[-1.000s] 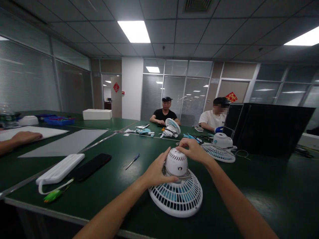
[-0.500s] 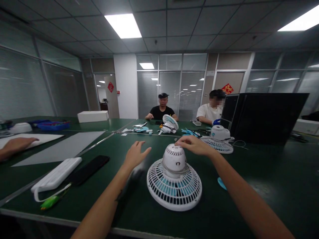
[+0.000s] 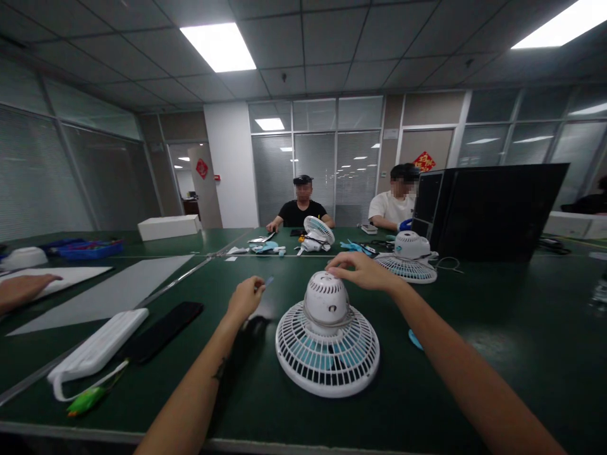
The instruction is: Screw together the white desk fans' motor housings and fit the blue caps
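A white fan (image 3: 327, 341) lies face down in front of me, its round motor housing upward and a cord wrapped around the neck. Pale blue blades show through the grille. My right hand (image 3: 360, 270) reaches over from the right, with bent fingers gripping the top of the housing. To the left of the fan, my left hand (image 3: 246, 298) is raised above the table and closed. A small, thin, bluish see-through piece (image 3: 269, 280) sticks out from its fingertips; its kind is unclear. A light blue piece (image 3: 415, 340) lies beside my right forearm.
Left are a white power strip (image 3: 99, 344), a black phone (image 3: 164, 328), a grey sheet (image 3: 109, 294) and another person's hand (image 3: 28, 291). Beyond stand two more fans, one at the right (image 3: 408, 262). A large black box-like thing (image 3: 493, 212) stands back right; two people sit opposite.
My left hand has gone from open fingers to a pinch, with the small bluish piece now showing. My right hand stays at the fan's top. The whole view has shifted slightly.
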The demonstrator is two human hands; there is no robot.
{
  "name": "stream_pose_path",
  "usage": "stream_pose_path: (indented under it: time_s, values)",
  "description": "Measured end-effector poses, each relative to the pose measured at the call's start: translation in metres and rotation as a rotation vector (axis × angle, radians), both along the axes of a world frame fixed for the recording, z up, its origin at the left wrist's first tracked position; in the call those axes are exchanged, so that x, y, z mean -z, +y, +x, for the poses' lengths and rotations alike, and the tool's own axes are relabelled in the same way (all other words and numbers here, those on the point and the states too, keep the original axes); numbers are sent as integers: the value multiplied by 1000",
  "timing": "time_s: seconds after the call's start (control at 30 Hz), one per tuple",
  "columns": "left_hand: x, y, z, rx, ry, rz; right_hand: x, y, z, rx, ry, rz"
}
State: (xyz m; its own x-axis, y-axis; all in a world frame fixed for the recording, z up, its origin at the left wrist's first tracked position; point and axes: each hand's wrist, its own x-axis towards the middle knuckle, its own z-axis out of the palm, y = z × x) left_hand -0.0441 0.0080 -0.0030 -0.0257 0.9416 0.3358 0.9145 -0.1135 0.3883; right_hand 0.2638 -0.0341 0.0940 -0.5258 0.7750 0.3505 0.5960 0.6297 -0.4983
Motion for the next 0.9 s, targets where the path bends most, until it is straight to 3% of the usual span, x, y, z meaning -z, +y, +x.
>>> stream_pose_path:
  time_s: [0.13, 0.27, 0.37, 0.53, 0.63, 0.73, 0.9]
  values:
    - [-16, -23, 39, 336, -372, 438, 4, 0, -9, 47, 158, 110]
    - [-25, -55, 82, 571, -525, 558, 7, -5, -22, -26, 252, 147]
    - [-26, -64, 96, 591, -645, 553, 10, -10, -32, -97, 305, 137]
    - [-24, -54, 99, 535, -696, 496, 10, -9, -37, -90, 402, 166]
    - [-22, -47, 106, 507, -685, 467, 0, 1, -26, 26, 698, 110]
    - [-20, -45, 119, 557, -660, 412, -14, 14, -13, 192, 947, 95]
    - [-14, -45, 134, 623, -663, 368, -10, 29, -18, 247, 895, 122]
